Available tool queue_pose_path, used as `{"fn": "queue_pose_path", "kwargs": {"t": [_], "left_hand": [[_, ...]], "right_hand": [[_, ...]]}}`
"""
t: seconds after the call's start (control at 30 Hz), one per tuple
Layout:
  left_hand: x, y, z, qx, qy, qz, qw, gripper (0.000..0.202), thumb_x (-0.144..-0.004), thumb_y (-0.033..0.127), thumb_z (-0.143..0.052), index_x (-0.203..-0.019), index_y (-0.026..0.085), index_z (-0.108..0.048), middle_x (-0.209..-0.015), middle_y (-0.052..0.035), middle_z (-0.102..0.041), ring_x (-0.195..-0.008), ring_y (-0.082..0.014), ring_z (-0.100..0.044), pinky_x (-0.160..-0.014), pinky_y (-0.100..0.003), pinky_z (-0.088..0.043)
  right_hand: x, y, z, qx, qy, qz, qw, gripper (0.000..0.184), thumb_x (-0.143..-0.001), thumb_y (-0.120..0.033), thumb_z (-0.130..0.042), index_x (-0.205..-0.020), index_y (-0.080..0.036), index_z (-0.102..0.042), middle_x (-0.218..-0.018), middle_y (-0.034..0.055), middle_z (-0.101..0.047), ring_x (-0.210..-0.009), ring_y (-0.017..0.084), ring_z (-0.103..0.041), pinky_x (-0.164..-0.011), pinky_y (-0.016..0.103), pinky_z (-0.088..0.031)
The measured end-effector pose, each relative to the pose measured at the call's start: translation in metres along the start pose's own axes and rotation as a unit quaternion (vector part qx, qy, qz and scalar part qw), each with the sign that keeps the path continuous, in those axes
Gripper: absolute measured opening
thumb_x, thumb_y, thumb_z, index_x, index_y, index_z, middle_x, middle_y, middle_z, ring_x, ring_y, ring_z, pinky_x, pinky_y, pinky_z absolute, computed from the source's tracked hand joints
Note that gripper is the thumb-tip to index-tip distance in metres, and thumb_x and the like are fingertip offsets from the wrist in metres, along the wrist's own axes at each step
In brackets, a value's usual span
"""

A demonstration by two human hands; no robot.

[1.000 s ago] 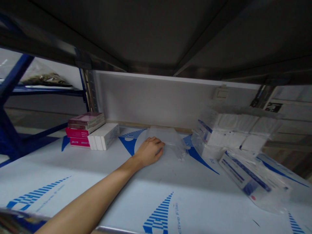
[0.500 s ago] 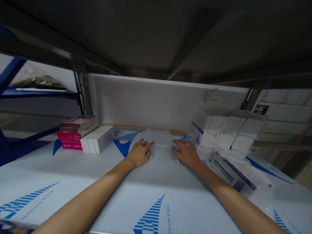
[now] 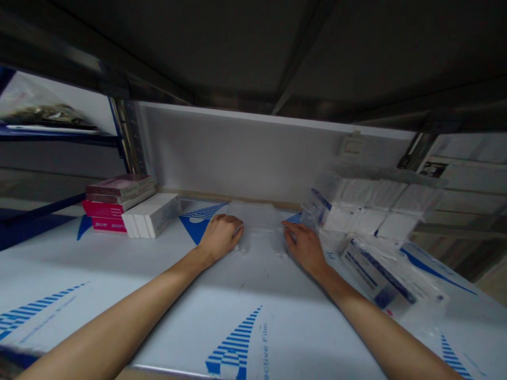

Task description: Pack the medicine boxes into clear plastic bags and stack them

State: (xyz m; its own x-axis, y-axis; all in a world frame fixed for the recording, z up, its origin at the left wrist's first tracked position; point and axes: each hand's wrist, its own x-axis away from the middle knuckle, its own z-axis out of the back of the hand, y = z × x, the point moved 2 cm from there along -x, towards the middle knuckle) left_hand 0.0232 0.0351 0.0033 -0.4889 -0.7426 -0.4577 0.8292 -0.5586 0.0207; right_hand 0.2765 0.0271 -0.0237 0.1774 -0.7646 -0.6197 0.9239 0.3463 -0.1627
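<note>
A flat, pale package in clear plastic point(image 3: 256, 219) lies at the back middle of the shelf, with crinkled plastic at its front corners. My left hand point(image 3: 222, 235) is at its left edge, fingers curled in against the side. Along the opposite edge is my right hand point(image 3: 304, 244), its index finger and thumb bent around the plastic. What the package holds cannot be made out, and my left fingertips are partly hidden.
White boxes point(image 3: 152, 214) and pink boxes point(image 3: 106, 216) are stacked at the left. At the right stand bagged white boxes point(image 3: 368, 206), with another bagged box point(image 3: 368, 269) in front. A dark shelf point(image 3: 237, 53) hangs low overhead; a wall point(image 3: 237, 158) closes the back.
The fingers of my left hand, spread before, have curled in at the package's left edge. My right hand stays at the right edge. The view has tilted slightly.
</note>
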Motion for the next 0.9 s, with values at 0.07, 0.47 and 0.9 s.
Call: {"fn": "queue_pose_path", "kwargs": {"t": [0.07, 0.47, 0.9], "left_hand": [[-0.001, -0.002, 0.003, -0.001, 0.027, 0.004, 1.0, 0.031, -0.101, 0.021, -0.043, -0.108, 0.018, -0.073, -0.109, -0.0131, -0.075, -0.103, -0.0286, -0.069, -0.1, -0.045, -0.048], [0.003, 0.004, 0.009, -0.033, 0.066, -0.018, 0.997, 0.045, -0.082, -0.004, -0.044, -0.108, 0.017, -0.074, -0.113, -0.0127, -0.067, -0.107, -0.0275, -0.062, -0.096, -0.041, -0.052], [0.005, 0.013, 0.006, -0.02, 0.076, 0.005, 0.997, 0.029, -0.098, 0.025, -0.049, -0.095, 0.013, -0.076, -0.092, -0.0106, -0.054, -0.089, -0.0248, -0.056, -0.083, -0.038, -0.051]], "right_hand": [[-0.001, -0.001, 0.006, -0.001, 0.043, 0.014, 0.999, 0.038, -0.099, -0.025, -0.042, -0.127, -0.016, -0.068, -0.102, 0.015, -0.076, -0.092, 0.027, -0.071, -0.088, 0.042, -0.055], [-0.001, -0.007, 0.021, -0.041, 0.019, 0.135, 0.99, 0.044, -0.08, 0.0, -0.046, -0.113, -0.017, -0.07, -0.116, 0.0112, -0.074, -0.108, 0.025, -0.066, -0.098, 0.042, -0.053], [0.002, -0.026, 0.031, -0.054, 0.009, 0.064, 0.996, 0.029, -0.096, -0.031, -0.049, -0.074, -0.019, -0.063, -0.072, 0.0057, -0.069, -0.067, 0.019, -0.065, -0.069, 0.031, -0.049]]}}
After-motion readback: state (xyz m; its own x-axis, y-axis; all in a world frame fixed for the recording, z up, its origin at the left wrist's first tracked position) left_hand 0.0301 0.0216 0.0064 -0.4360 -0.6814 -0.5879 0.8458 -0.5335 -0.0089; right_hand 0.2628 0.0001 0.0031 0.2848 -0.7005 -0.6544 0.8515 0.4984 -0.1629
